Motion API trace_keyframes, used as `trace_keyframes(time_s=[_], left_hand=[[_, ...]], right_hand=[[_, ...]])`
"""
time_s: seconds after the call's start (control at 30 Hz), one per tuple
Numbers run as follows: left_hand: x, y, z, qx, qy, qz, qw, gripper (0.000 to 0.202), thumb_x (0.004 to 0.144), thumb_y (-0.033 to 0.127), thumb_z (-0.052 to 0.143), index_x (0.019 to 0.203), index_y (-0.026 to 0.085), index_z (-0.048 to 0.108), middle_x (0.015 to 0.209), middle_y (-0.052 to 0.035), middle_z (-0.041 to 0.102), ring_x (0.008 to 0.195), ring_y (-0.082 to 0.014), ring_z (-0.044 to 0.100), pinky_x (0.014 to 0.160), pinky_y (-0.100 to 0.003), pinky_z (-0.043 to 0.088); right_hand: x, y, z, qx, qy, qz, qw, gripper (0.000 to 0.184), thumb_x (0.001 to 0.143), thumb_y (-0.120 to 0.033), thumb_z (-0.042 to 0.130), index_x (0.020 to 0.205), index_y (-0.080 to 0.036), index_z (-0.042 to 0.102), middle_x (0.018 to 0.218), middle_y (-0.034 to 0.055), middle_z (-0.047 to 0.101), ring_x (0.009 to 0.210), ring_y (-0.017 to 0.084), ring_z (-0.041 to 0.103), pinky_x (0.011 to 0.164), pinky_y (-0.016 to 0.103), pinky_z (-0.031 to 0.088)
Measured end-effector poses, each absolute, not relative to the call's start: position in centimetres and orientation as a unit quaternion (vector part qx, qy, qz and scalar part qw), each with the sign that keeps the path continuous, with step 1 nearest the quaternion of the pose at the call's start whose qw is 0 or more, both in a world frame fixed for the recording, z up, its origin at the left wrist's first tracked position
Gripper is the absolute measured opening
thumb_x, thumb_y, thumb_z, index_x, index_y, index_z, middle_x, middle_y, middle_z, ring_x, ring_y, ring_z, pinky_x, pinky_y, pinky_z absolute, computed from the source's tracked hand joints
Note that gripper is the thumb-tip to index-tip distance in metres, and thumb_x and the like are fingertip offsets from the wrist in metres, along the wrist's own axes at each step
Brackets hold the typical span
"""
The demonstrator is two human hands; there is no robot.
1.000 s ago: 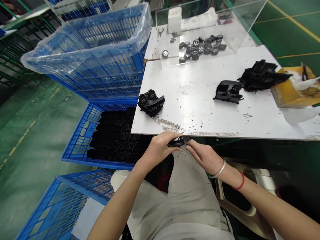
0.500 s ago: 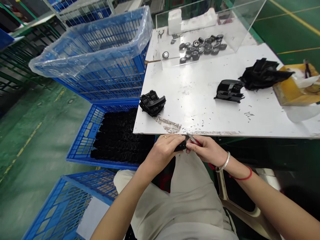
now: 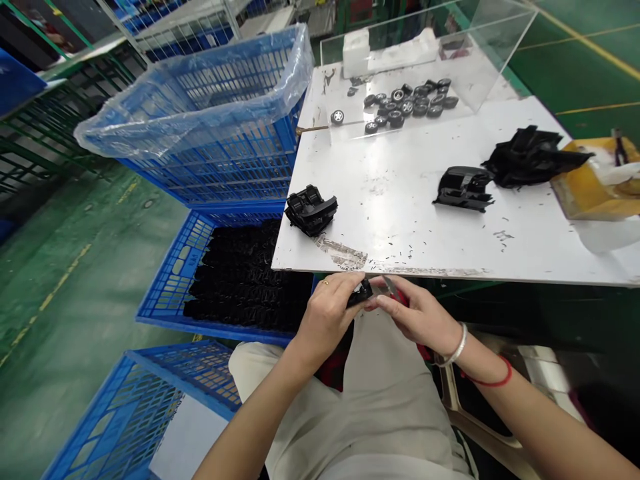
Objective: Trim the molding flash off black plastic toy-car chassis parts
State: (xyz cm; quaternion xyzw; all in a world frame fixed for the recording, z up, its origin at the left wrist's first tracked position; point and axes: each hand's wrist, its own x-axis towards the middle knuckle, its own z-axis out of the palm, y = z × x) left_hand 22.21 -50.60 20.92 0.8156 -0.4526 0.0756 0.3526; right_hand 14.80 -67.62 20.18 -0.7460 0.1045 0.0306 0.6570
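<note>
Black plastic part [image 3: 362,292] held over the lap [image 3: 380,360], red-handled tool [image 3: 401,297] beside it

Head view: the part sits between the thumb and fingers of the left hand [image 3: 327,307], just off the front edge of the white table [image 3: 345,177]. That hand is closed around it, leaving the end toward the other hand exposed, probably so the tool can get at it. The right hand [image 3: 425,317] is wrapped around the tool, its metal tip angled up and toward the table, close by the part; whether the two touch, I cannot tell. Both hands are held close together, likely for steadiness and control.

A black moulding [image 3: 311,212] rests at the table's left corner, near the left hand, perhaps for easy reach. Dark scraps [image 3: 503,235] are strewn over the front of the tabletop; working off the edge may let bits drop clear. Farther back, small wheels [image 3: 407,107] lie within a clear box [image 3: 495,73], which seems to keep them from rolling away. Below left, a low blue crate [image 3: 210,329] holds rows of black pieces [image 3: 240,287], apparently laid that way to pack closely
</note>
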Motion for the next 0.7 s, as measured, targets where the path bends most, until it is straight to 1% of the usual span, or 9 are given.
trace_keyframes(time_s=[0.07, 0.13, 0.23, 0.3, 0.4, 0.5, 0.57, 0.63, 0.7], left_hand=[[21.4, -50.7, 21.0, 0.828, -0.429, 0.065, 0.355, 0.036, 0.089, 0.024, 0.055, 0.123, 0.015, 0.052, 0.115, -0.0116, 0.066, 0.113, -0.0205, 0.059, 0.099, -0.037, 0.048], [20.8, -50.4, 21.6, 0.834, -0.414, 0.009, 0.364, 0.045, 0.091, 0.025, 0.052, 0.133, 0.014, 0.043, 0.128, -0.0147, 0.058, 0.124, -0.0221, 0.052, 0.105, -0.039, 0.044], [20.9, -49.2, 23.1, 0.811, -0.424, -0.155, 0.371, 0.068, 0.090, 0.033, 0.053, 0.147, 0.015, 0.022, 0.149, -0.0157, 0.036, 0.139, -0.0237, 0.034, 0.113, -0.040, 0.035], [21.7, -48.2, 24.1, 0.780, -0.439, -0.249, 0.369, 0.067, 0.091, 0.035, 0.051, 0.148, 0.020, 0.020, 0.154, -0.0122, 0.028, 0.142, -0.0230, 0.029, 0.115, -0.040, 0.031], [23.5, -47.5, 25.1, 0.760, -0.440, -0.279, 0.388, 0.064, 0.084, 0.037, 0.061, 0.141, 0.025, 0.035, 0.146, -0.0100, 0.042, 0.136, -0.0244, 0.039, 0.113, -0.041, 0.033], [24.8, -48.2, 25.2, 0.754, -0.453, -0.265, 0.395, 0.091, 0.063, 0.043, 0.080, 0.140, 0.026, 0.035, 0.136, -0.0108, 0.050, 0.126, -0.0272, 0.047, 0.108, -0.042, 0.038], [25.2, -49.0, 25.0, 0.742, -0.476, -0.277, 0.382, 0.103, 0.053, 0.046, 0.084, 0.140, 0.025, 0.034, 0.131, -0.0106, 0.053, 0.121, -0.0275, 0.052, 0.104, -0.040, 0.041], [25.4, -49.7, 24.8, 0.736, -0.482, -0.291, 0.376, 0.104, 0.048, 0.047, 0.086, 0.137, 0.024, 0.038, 0.125, -0.0092, 0.058, 0.112, -0.0266, 0.057, 0.097, -0.037, 0.046], [25.5, -50.1, 24.4, 0.742, -0.463, -0.291, 0.388, 0.099, 0.049, 0.046, 0.086, 0.134, 0.024, 0.042, 0.120, -0.0076, 0.062, 0.106, -0.0254, 0.060, 0.093, -0.035, 0.047]], right_hand=[[14.9, -66.7, 20.5, -0.737, 0.113, 0.034, 0.666, 0.031, 0.083, -0.045, 0.056, 0.101, -0.019, 0.055, 0.064, -0.0032, 0.055, 0.054, 0.012, 0.050, 0.049, 0.025, 0.039], [15.2, -66.2, 20.9, -0.726, 0.126, 0.033, 0.675, 0.029, 0.083, -0.046, 0.055, 0.094, -0.019, 0.054, 0.053, -0.0074, 0.046, 0.045, 0.009, 0.041, 0.043, 0.023, 0.034], [15.7, -66.6, 21.2, -0.693, 0.135, 0.074, 0.704, 0.027, 0.084, -0.043, 0.052, 0.097, -0.019, 0.052, 0.042, -0.0125, 0.034, 0.035, 0.007, 0.030, 0.036, 0.021, 0.026], [15.8, -67.2, 21.4, -0.674, 0.121, 0.112, 0.720, 0.026, 0.083, -0.040, 0.051, 0.098, -0.019, 0.050, 0.040, -0.0142, 0.030, 0.032, 0.006, 0.025, 0.034, 0.020, 0.022], [16.0, -68.0, 21.8, -0.670, 0.082, 0.160, 0.720, 0.024, 0.081, -0.038, 0.054, 0.093, -0.019, 0.049, 0.041, -0.0136, 0.032, 0.033, 0.004, 0.025, 0.033, 0.018, 0.021], [16.4, -68.1, 22.1, -0.652, 0.067, 0.209, 0.726, 0.030, 0.080, -0.042, 0.058, 0.096, -0.018, 0.049, 0.042, -0.0143, 0.031, 0.033, 0.004, 0.024, 0.032, 0.018, 0.021], [16.8, -68.0, 22.0, -0.640, 0.059, 0.222, 0.733, 0.040, 0.078, -0.047, 0.061, 0.103, -0.019, 0.048, 0.045, -0.0145, 0.031, 0.032, 0.004, 0.024, 0.031, 0.019, 0.021], [17.1, -67.9, 21.8, -0.648, 0.051, 0.207, 0.732, 0.048, 0.076, -0.054, 0.062, 0.106, -0.019, 0.046, 0.050, -0.0133, 0.034, 0.033, 0.005, 0.025, 0.032, 0.020, 0.021], [17.1, -68.0, 21.8, -0.697, 0.049, 0.153, 0.699, 0.046, 0.077, -0.058, 0.058, 0.101, -0.019, 0.047, 0.055, -0.0105, 0.038, 0.039, 0.006, 0.032, 0.036, 0.022, 0.026]])
